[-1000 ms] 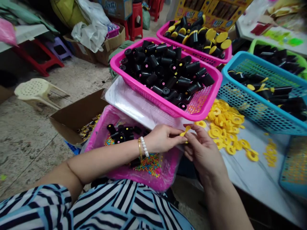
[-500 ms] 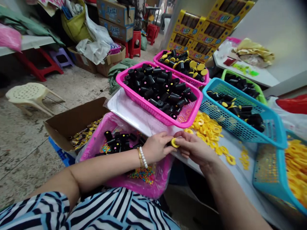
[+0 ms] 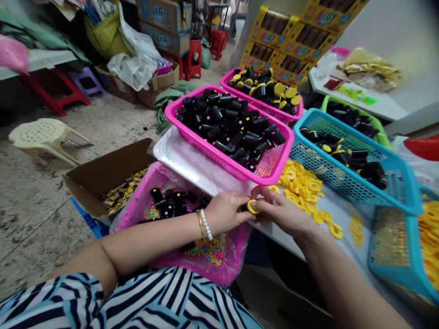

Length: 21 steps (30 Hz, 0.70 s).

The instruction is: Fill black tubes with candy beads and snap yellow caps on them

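Observation:
My left hand (image 3: 226, 212), with a pearl bracelet at its wrist, grips a small black cup (image 3: 244, 207), most of it hidden in the fingers. A round yellow cap (image 3: 253, 207) sits at the cup's end. The fingers of my right hand (image 3: 286, 214) are closed on that cap from the right. Under my left forearm is a pink tub (image 3: 236, 256) lined with clear plastic, holding several black cups (image 3: 178, 201) and many small coloured balls (image 3: 207, 250). A pile of yellow ring-shaped pieces (image 3: 302, 185) lies on the table beyond my right hand.
A pink basket (image 3: 206, 155) full of black cups stands ahead on the white table (image 3: 195, 162); another pink basket (image 3: 300, 107) is behind it. Blue baskets (image 3: 408, 194) stand at the right. At the left are a cardboard box (image 3: 85, 183) and a cream stool (image 3: 43, 132).
The yellow piece, edge-on between my fingers a second ago, now faces up at the black cup's end. The camera view has shifted, bringing more of the right side into sight.

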Motion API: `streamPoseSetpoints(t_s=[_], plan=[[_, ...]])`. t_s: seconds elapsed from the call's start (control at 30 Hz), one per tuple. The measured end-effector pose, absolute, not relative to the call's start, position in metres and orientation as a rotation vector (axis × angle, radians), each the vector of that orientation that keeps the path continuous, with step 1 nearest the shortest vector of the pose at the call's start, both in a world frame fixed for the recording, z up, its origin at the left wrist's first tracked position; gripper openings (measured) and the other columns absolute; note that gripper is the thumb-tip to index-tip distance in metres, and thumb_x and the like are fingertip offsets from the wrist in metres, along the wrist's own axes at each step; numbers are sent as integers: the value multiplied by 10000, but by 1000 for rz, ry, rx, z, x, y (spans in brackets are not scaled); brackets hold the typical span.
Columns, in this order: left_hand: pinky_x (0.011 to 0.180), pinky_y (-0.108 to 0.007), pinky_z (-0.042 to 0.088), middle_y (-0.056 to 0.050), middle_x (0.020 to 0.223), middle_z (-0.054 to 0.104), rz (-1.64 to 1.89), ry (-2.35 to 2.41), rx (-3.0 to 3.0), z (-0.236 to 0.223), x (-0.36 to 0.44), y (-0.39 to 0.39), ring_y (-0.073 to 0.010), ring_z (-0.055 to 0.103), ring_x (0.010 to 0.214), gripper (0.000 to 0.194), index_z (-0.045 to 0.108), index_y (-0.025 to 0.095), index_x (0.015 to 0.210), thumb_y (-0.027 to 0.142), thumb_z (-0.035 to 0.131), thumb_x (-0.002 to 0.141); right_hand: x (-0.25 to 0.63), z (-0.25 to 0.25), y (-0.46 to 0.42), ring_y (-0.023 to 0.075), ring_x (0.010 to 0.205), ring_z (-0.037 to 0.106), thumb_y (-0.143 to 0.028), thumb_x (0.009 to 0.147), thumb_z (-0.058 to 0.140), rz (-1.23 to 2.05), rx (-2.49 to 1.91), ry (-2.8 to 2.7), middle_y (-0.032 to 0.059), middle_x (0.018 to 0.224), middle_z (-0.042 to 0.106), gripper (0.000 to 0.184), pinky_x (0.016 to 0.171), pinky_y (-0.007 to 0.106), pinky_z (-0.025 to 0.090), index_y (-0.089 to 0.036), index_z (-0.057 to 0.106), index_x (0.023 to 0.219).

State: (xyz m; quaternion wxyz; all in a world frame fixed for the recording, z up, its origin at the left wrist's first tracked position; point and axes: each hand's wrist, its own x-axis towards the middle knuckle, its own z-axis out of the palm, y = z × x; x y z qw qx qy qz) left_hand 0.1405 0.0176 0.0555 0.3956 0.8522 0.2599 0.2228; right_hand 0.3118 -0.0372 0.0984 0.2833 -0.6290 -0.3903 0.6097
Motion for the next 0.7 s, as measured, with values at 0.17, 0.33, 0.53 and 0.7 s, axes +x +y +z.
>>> streamPoseSetpoints(t_s=[0.17, 0.33, 0.53, 0.7], plan=[[737, -272, 474, -45, 855, 721, 579, 713, 2122, 56, 142, 9, -188, 652, 795, 139, 726, 167, 956, 279, 684, 886, 305, 99, -42, 118, 539, 548, -530, 696, 748, 1462, -1753, -1068, -62, 628, 564, 459, 530, 260, 511, -236, 478, 923], [753, -276, 468, -73, 897, 730, 543, 758, 2119, 54, 147, 9, -204, 655, 830, 156, 722, 136, 967, 179, 619, 858, 284, 87, -60, 92, 404, 407, -630, 833, 545, 1128, -1840, -1163, -101, 538, 426, 412, 380, 228, 420, -242, 490, 960], [539, -185, 363, 27, 719, 659, 382, 586, 1850, 52, 107, 15, -111, 544, 600, 332, 709, 150, 1121, 228, 606, 815, 302, 88, -71, 97, 397, 495, -549, 796, 665, 1099, -1810, -1319, -81, 525, 505, 358, 378, 199, 383, -224, 548, 888], [685, -218, 459, -20, 821, 716, 306, 698, 2019, 43, 55, 18, -140, 621, 713, 366, 713, 170, 1190, 256, 611, 849, 379, 134, -55, 202, 482, 653, -558, 718, 744, 584, -1874, -1214, 2, 564, 644, 434, 452, 288, 504, -202, 575, 901]])
